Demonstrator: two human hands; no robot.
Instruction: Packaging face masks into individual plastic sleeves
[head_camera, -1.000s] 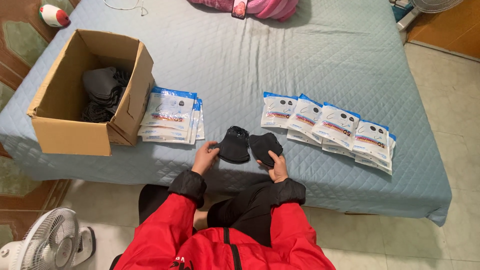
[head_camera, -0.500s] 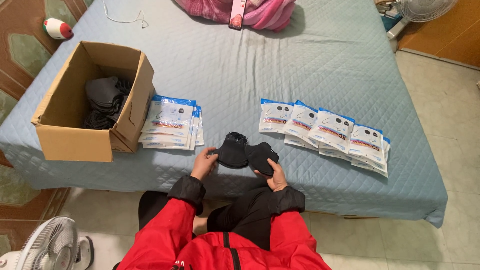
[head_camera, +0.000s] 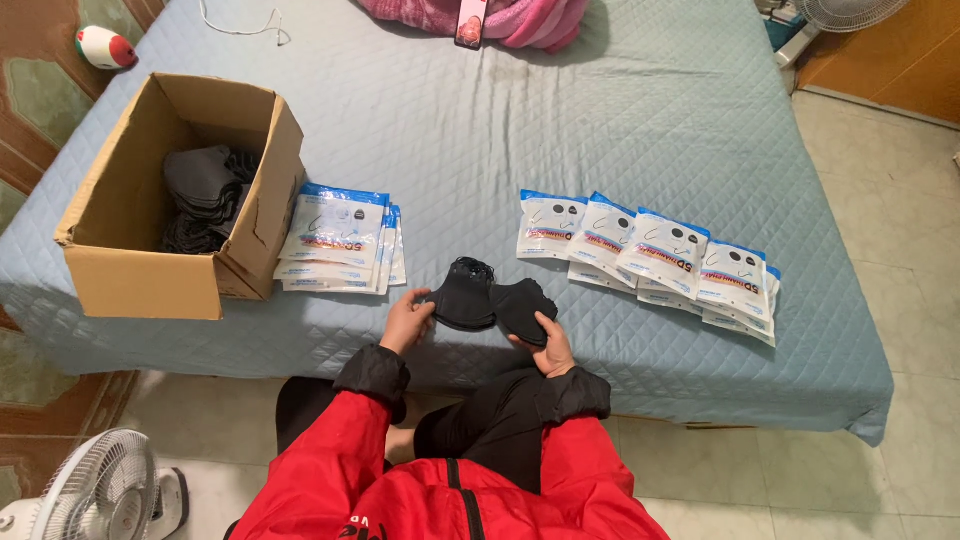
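Across the frame's centre right, white-and-blue packets (head_camera: 645, 250) fan over the quilted blue bed (head_camera: 560, 130); left hand (head_camera: 405, 320) and right hand (head_camera: 550, 348) each pinch a black mask (head_camera: 490, 300).

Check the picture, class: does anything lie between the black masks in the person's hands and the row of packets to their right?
Nothing visible does: only bare quilt separates the black masks from the row of packets.
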